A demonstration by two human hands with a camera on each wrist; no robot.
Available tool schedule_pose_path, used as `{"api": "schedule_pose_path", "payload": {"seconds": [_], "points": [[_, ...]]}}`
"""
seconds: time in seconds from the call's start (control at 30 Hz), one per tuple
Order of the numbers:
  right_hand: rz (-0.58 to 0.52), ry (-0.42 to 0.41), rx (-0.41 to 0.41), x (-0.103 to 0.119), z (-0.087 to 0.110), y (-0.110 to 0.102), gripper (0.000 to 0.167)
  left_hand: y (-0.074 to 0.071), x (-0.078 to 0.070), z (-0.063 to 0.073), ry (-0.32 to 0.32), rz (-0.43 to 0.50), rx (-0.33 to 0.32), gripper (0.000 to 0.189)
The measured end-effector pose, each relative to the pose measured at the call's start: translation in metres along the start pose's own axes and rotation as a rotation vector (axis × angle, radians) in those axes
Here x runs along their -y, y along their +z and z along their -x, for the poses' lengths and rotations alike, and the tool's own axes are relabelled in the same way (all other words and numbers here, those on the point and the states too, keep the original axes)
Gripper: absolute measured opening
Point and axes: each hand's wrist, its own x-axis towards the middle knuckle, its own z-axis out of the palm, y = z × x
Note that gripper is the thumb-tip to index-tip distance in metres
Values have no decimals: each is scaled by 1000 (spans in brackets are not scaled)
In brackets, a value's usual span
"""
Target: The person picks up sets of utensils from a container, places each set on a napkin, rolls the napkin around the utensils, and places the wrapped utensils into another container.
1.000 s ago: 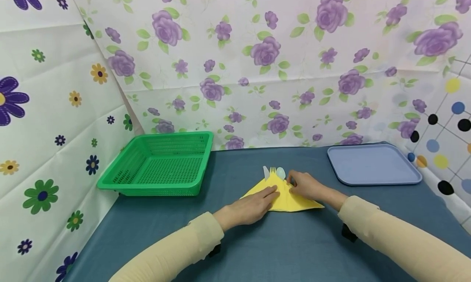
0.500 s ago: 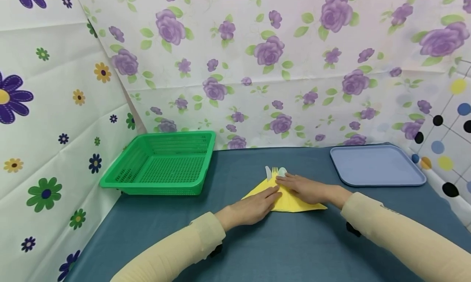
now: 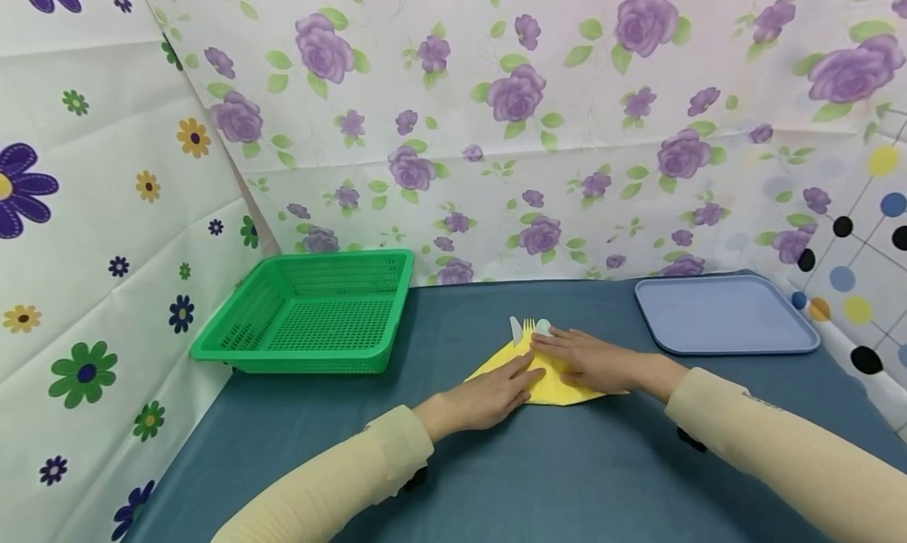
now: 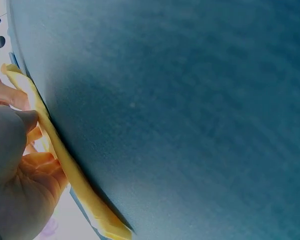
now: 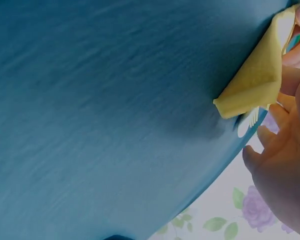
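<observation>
A folded yellow napkin [image 3: 560,392] lies on the dark blue tabletop in the head view. Out of its far corner stick the tips of a white knife [image 3: 516,328], a yellow fork [image 3: 529,325] and a pale spoon [image 3: 543,326]. My left hand [image 3: 489,395] rests on the napkin's left part, fingers straight. On its right part lies my right hand [image 3: 591,362], fingers extended and fingertips just below the spoon. Both wrist views show the napkin [image 4: 72,175] edge-on under the fingers. The cutlery's handles are hidden inside the napkin.
A green perforated basket [image 3: 305,366] stands at the back left of the table [image 3: 567,480]. At the back right is a light blue tray [image 3: 726,315]. Flowered cloth [image 3: 482,197] hangs behind the table.
My right hand has gone from pinching the napkin's edge beside the spoon to lying flat on the napkin. The left hand has stayed in place.
</observation>
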Motion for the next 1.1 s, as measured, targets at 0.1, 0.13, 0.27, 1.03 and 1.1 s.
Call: {"api": "schedule_pose_path", "payload": {"seconds": [0.1,0.13,0.27,1.03,1.1], "points": [[43,-9,-44,2,8,-1,68,-1,-1,0,-6,-3,7,51],[49,-5,-67,3,11,-2,65,-1,-1,-1,-6,-13,9,51],[49,18,-163,7,28,-5,44,-3,-5,-4,-2,-60,-1,49],[-27,56,153,17,101,13,60,-5,-14,-6,-48,-153,52,52],[-21,74,148,14,107,15,59,-5,-14,-6,-49,-149,51,52]]}}
